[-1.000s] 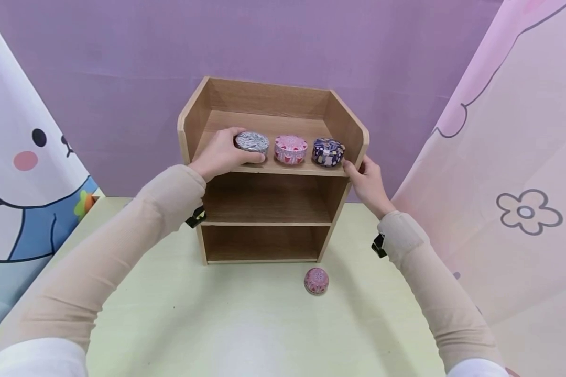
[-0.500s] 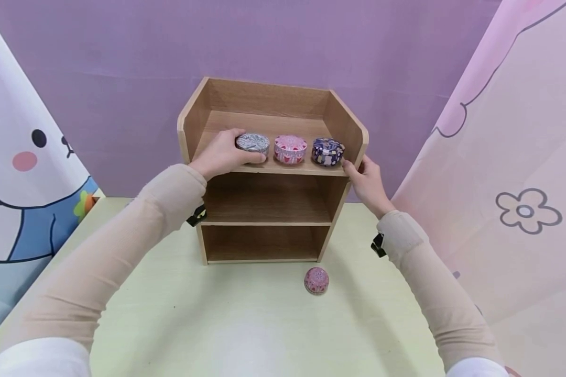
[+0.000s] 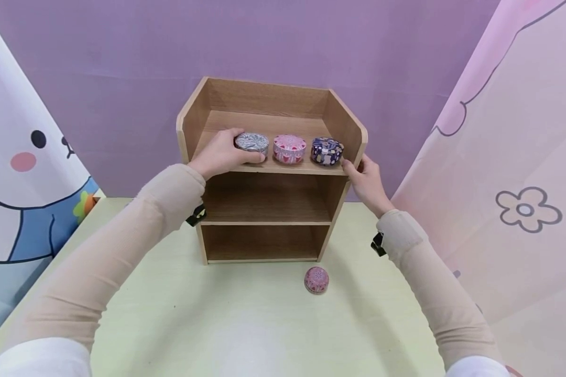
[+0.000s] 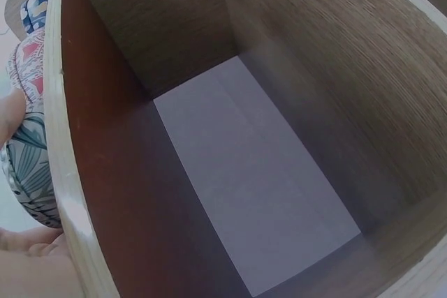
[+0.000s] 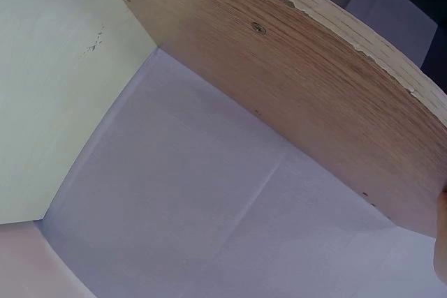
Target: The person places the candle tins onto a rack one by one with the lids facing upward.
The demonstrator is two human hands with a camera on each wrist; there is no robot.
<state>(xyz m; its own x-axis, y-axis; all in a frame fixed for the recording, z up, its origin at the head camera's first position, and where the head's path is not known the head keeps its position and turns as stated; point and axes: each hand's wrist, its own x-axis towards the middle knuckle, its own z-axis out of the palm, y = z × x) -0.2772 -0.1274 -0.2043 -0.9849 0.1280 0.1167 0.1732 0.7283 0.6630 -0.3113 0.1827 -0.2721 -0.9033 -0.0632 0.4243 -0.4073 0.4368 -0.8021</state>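
Observation:
On the top board of a small wooden shelf stand three round tins in a row. My left hand holds the leftmost, a grey-white tin with a leaf pattern, thumb in front and fingers behind. In the left wrist view, the leaf-patterned tin shows between finger and thumb. Beside it sit a pink tin with hearts and a dark blue patterned tin. My right hand grips the shelf's right side panel, thumb at the front edge; its other fingers are mostly hidden behind the panel.
Another pink tin lies on the pale green table, in front of the shelf's right foot. Two lower compartments open toward me. A purple curtain hangs behind, with printed cloths at both sides.

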